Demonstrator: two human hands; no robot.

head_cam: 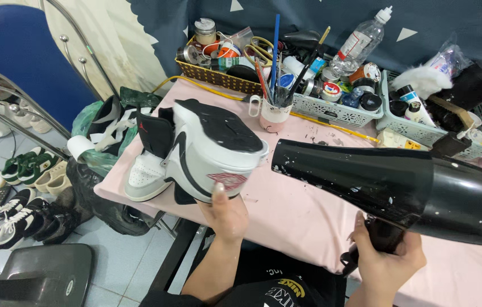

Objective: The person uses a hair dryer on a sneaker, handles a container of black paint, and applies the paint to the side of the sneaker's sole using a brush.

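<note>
My left hand (226,213) grips a white and black high-top sneaker (207,150) from below, sole turned up and toward me, above the pink-covered table (286,210). A second matching sneaker (147,170) lies on its side just left of it. My right hand (385,256) holds the handle of a black hair dryer (394,185), whose wide barrel points left at the sneaker's sole, a short gap between nozzle and shoe. The dryer's barrel carries small paint specks.
A woven basket (218,77) with jars and scissors, a mug of brushes (275,111), white plastic baskets (337,111) with paint pots and a plastic bottle (363,42) line the back. Several shoes (8,210) lie on the floor left, by a blue chair (25,57) and a scale (36,278).
</note>
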